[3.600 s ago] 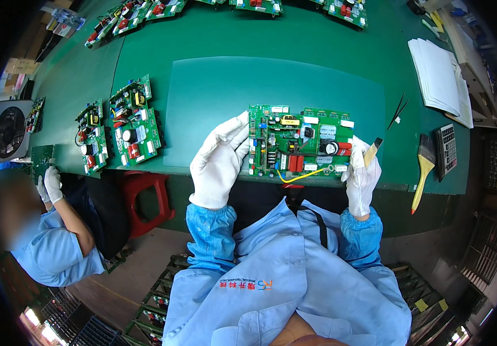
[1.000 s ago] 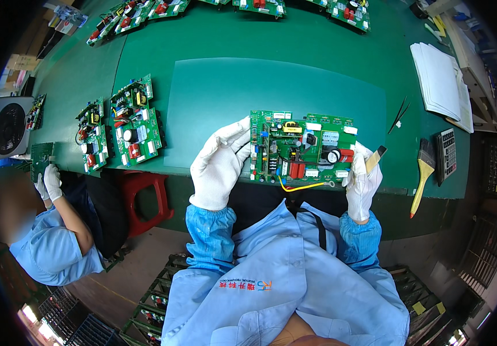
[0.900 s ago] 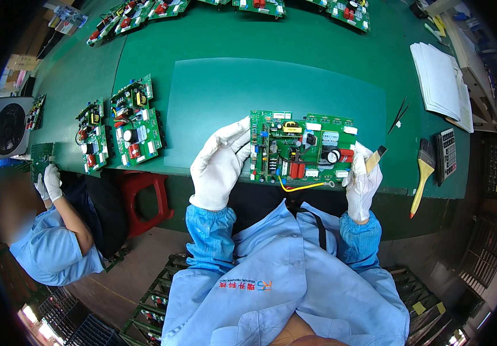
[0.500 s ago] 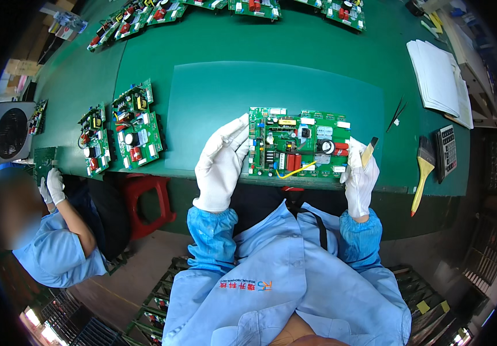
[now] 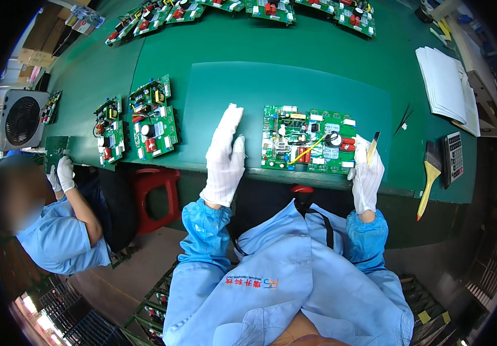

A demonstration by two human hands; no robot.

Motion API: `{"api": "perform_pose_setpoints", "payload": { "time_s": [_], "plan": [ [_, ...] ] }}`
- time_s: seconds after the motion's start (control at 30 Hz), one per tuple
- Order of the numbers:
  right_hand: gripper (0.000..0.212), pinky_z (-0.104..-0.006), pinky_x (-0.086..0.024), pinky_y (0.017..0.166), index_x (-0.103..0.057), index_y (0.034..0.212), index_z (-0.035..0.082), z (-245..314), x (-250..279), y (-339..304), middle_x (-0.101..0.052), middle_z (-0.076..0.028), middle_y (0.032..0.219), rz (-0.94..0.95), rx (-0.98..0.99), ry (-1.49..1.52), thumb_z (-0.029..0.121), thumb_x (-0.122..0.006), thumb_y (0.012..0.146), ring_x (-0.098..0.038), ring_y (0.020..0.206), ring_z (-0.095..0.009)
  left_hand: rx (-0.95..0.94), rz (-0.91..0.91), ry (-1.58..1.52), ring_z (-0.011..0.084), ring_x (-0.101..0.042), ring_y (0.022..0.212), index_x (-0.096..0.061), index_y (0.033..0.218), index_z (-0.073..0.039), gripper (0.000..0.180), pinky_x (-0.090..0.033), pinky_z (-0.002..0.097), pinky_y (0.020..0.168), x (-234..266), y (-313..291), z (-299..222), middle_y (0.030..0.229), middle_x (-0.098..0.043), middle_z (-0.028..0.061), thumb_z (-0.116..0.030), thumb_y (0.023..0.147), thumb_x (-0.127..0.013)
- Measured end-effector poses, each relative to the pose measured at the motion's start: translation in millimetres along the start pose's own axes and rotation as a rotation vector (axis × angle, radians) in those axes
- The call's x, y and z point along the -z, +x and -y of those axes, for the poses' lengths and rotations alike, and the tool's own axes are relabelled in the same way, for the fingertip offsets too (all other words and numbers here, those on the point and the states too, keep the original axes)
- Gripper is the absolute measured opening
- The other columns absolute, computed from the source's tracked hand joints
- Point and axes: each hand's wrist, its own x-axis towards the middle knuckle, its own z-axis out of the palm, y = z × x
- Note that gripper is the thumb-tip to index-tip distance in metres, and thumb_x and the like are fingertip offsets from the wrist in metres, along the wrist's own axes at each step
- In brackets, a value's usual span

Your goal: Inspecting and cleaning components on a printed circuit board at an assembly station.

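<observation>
A green circuit board [image 5: 280, 138] with red, black and white parts and a yellow wire lies flat near the front edge of the green mat. My left hand [image 5: 225, 155], in a white glove, is off the board to its left, fingers stretched out and holding nothing. At the board's right edge is my gloved right hand [image 5: 368, 179], its fingers closed around a short tan tool with a dark, flat end [image 5: 372, 148]. Whether that tool is a small brush or a blade, I cannot tell. Its fingertips are by the board's lower right corner; contact there is unclear.
Two upright-looking groups of boards [image 5: 153, 124] stand left of the mat; more boards [image 5: 271, 10] line the far edge. On the right are tweezers [image 5: 402, 118], white papers [image 5: 444, 86], a yellow-handled brush [image 5: 430, 179] and a calculator [image 5: 452, 158]. A co-worker [image 5: 58, 225] holds a board at left.
My left hand has let go of the board's left edge and moved away to the left. The board now lies flatter on the mat; my right hand keeps the tan tool.
</observation>
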Motion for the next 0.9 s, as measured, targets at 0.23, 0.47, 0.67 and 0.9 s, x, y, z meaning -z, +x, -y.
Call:
{"api": "perform_pose_setpoints", "payload": {
  "time_s": [0.23,0.47,0.67,0.9],
  "plan": [
    [0.035,-0.0234,-0.035,0.041,-0.061,0.116,-0.001,1,-1,-1,-0.050,-0.002,0.074,0.007,0.043,-0.055,0.028,-0.046,0.102,-0.042,0.049,-0.006,-0.321,0.216,0.888,0.0432,-0.029,0.139,-0.030,0.148,-0.006,0.085,-0.034,0.0430,0.111,-4,11,-9,0.151,-0.029,0.0234,-0.006,0.074,-0.074],
    [0.037,-0.0219,-0.033,0.043,-0.063,0.117,0.000,1,-5,-2,-0.051,-0.001,0.071,-0.042,0.038,-0.066,0.030,-0.049,0.101,-0.040,0.050,-0.005,-0.321,0.182,0.930,0.0409,-0.033,0.137,-0.032,0.146,-0.002,0.087,-0.036,0.0401,0.110,-9,12,-7,0.147,-0.034,0.0228,-0.011,0.072,-0.077],
    [0.034,-0.0230,-0.035,0.041,-0.062,0.116,-0.002,0,-5,-1,-0.055,-0.004,0.077,-0.056,0.026,-0.058,0.025,-0.049,0.101,-0.044,0.048,-0.006,-0.313,0.141,0.882,0.0393,-0.032,0.139,-0.032,0.146,-0.003,0.085,-0.034,0.0410,0.111,-10,10,-5,0.147,-0.037,0.0218,-0.005,0.072,-0.075],
    [0.037,-0.0199,-0.030,0.042,-0.061,0.118,-0.001,-4,-6,-3,-0.052,0.001,0.071,-0.047,0.036,-0.025,0.031,-0.053,0.100,-0.040,0.050,-0.003,-0.313,0.128,0.882,0.0393,-0.033,0.138,-0.033,0.146,-0.003,0.087,-0.035,0.0408,0.111,-7,10,-4,0.146,-0.038,0.0214,-0.006,0.070,-0.076]
  ]
}}
